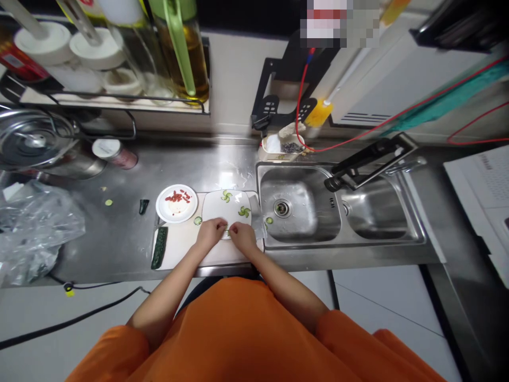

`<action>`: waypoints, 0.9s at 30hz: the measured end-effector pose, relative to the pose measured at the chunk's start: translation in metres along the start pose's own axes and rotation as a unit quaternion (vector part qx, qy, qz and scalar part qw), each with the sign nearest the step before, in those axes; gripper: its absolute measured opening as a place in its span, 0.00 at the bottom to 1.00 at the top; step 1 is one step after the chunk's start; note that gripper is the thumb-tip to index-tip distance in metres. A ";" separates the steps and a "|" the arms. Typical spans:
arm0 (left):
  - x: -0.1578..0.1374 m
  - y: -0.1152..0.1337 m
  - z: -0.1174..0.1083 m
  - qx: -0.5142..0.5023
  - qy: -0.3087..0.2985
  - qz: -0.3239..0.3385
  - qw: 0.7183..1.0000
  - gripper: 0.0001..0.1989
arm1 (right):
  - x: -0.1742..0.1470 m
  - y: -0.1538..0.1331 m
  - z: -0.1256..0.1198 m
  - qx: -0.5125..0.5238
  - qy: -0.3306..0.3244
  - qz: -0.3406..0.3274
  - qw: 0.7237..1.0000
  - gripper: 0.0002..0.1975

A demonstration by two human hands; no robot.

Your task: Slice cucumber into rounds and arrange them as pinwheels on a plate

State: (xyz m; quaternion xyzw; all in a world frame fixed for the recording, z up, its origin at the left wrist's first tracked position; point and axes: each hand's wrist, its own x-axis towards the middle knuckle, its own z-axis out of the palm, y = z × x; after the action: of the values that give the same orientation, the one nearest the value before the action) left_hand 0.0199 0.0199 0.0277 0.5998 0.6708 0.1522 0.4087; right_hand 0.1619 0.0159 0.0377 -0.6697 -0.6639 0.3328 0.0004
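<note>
Twice done as a green swirl [226, 195] on the square plate [212, 206], seemingly unfinished at its near edge, with left hand [211, 234] and right hand [244, 237] curled close about a slice [227, 232], actual grip too small to tell, and with spare cucumber [159, 248] on the board [178, 245], red bits [181, 197] on the round plate [159, 207].

the left hand [211, 233] and right hand [244, 237] nearly meet over a squarish white plate [214, 204] bearing green pinwheels [226, 196]. left of it, a round plate [161, 206] holds red pieces [181, 197]; a cucumber [159, 248] lies nearer. a double sink [298, 228] sits right.
</note>
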 end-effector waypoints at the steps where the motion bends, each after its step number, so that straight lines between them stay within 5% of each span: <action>1: -0.001 0.001 0.000 0.020 -0.004 0.008 1.000 0.09 | -0.001 -0.001 0.000 -0.021 -0.003 -0.004 1.000 0.10; 13: -0.003 0.000 0.005 0.125 -0.004 0.072 0.990 0.09 | -0.004 0.002 0.005 -0.089 0.018 -0.041 0.995 0.11; 22: -0.002 -0.002 0.008 0.134 0.001 0.073 0.988 0.09 | -0.028 0.018 0.009 -0.139 0.036 -0.239 0.960 0.13; 27: -0.002 -0.003 0.010 0.132 0.007 0.075 0.988 0.09 | -0.037 0.026 0.014 -0.168 0.025 -0.266 0.949 0.16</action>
State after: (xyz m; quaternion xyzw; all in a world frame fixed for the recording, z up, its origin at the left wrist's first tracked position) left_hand 0.0248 0.0146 0.0197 0.6961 0.6412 0.0969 0.3082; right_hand 0.1826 -0.0257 0.0321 -0.4679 -0.8637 0.1871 -0.0070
